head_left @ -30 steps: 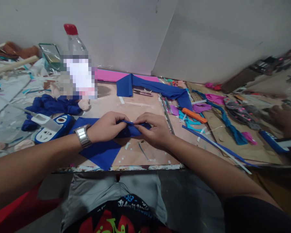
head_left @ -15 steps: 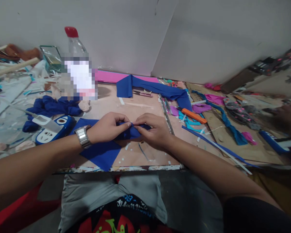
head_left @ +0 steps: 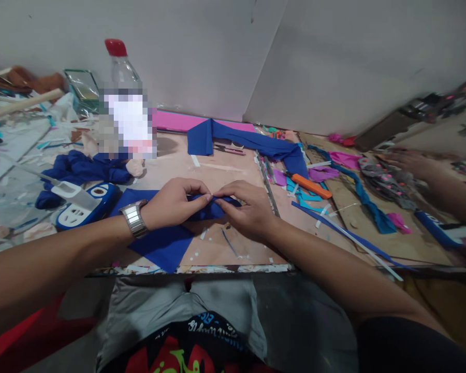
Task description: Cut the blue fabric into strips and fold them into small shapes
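Both hands pinch one blue fabric piece (head_left: 212,210) above the board in front of me. My left hand (head_left: 176,203), with a metal watch on its wrist, has thumb and forefinger closed on the cloth's upper edge. Close beside it, my right hand (head_left: 248,210) grips the same edge, fingertips nearly touching the left ones. Part of the cloth is hidden behind the fingers. Under my left wrist lies a flat blue fabric sheet (head_left: 165,248); I cannot tell whether it joins the held piece. A folded blue fabric strip (head_left: 252,139) stretches along the back of the board.
A bottle with a red cap (head_left: 116,47) stands at the back left. Left of my hands are a blue-and-white glue gun (head_left: 87,204) and bunched blue cloth (head_left: 85,168). An orange cutter (head_left: 311,185) lies right. Another person's hand (head_left: 415,163) is at far right.
My hands stay pinched on the blue fabric with barely any shift. At far right, the other person's hand has reached farther in over the table, toward the back.
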A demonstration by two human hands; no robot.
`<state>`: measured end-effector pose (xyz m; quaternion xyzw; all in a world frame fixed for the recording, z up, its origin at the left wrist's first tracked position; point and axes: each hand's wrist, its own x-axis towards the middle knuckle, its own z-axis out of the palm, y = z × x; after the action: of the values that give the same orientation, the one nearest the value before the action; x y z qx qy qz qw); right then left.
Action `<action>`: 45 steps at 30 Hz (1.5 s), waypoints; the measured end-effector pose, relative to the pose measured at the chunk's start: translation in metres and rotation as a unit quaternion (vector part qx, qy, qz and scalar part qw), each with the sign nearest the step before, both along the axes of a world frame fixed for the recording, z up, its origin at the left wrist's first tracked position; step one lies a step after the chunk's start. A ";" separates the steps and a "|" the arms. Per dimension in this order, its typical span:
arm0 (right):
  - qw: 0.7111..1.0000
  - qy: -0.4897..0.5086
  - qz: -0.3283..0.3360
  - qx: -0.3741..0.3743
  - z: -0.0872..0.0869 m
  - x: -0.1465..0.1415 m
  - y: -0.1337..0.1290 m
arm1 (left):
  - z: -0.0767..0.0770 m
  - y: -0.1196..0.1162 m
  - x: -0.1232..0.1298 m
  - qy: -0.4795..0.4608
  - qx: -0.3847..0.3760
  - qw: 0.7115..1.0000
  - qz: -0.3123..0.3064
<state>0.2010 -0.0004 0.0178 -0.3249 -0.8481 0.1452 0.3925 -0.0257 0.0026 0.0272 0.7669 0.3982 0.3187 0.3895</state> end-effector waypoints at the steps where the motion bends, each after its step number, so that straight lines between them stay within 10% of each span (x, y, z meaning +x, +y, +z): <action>1: 1.000 0.000 -0.002 0.002 0.000 0.000 0.000 | 0.001 -0.001 0.000 0.003 0.009 1.000 0.002; 20: 0.997 0.036 -0.030 -0.059 -0.001 -0.006 -0.004 | -0.004 -0.004 0.001 0.045 0.244 0.969 0.019; 32: 0.999 0.021 -0.026 -0.017 0.002 -0.005 -0.005 | -0.003 -0.005 0.003 0.015 0.194 0.981 0.022; 45: 0.988 0.048 -0.049 -0.136 0.005 -0.007 -0.007 | -0.008 0.000 -0.002 0.111 0.335 0.936 0.000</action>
<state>0.1938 -0.0076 0.0225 -0.4086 -0.7840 0.2549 0.3916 -0.0279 0.0025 0.0190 0.8831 0.3091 0.3471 0.0633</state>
